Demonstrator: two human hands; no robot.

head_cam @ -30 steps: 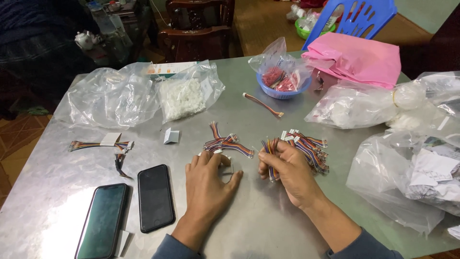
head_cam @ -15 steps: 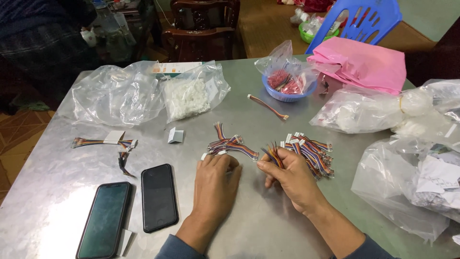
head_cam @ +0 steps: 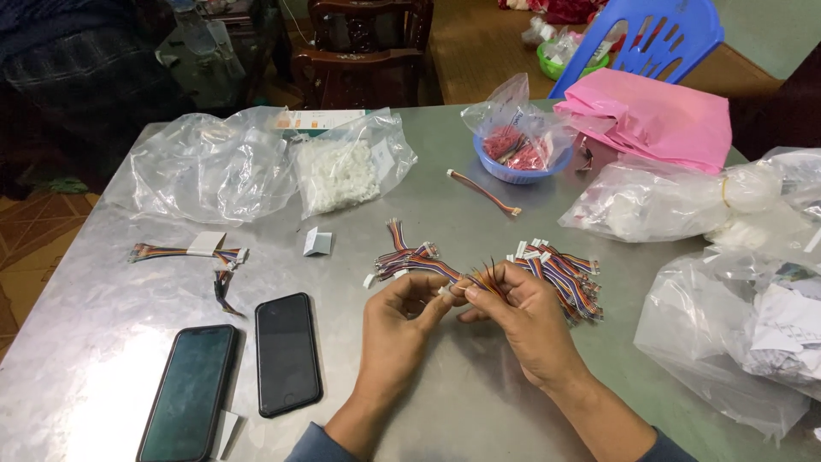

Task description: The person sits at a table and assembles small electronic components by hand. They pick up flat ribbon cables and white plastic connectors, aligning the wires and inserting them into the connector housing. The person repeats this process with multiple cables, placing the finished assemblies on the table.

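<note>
Both hands meet over the middle of a grey metal table (head_cam: 479, 411). My left hand (head_cam: 398, 329) pinches the end of a small multicoloured wire harness (head_cam: 477, 280), and my right hand (head_cam: 526, 321) grips the same harness from the other side. Just beyond the left hand lies a small pile of similar coloured wire harnesses (head_cam: 406, 257) with white connectors. A larger bunch of harnesses (head_cam: 564, 269) lies beyond the right hand.
Two dark phones (head_cam: 286, 352) (head_cam: 190, 393) lie at the near left. Clear plastic bags (head_cam: 205, 162) (head_cam: 351, 167) sit at the back left, more bags (head_cam: 735, 342) at the right. A blue bowl (head_cam: 517, 158) in a bag and a pink bag (head_cam: 654, 115) sit behind. A taped harness (head_cam: 188, 251) lies left.
My left hand lifted off the table and turned palm-in toward the right hand. Both hands now hold one harness between them, where before the left lay flat by the pile.
</note>
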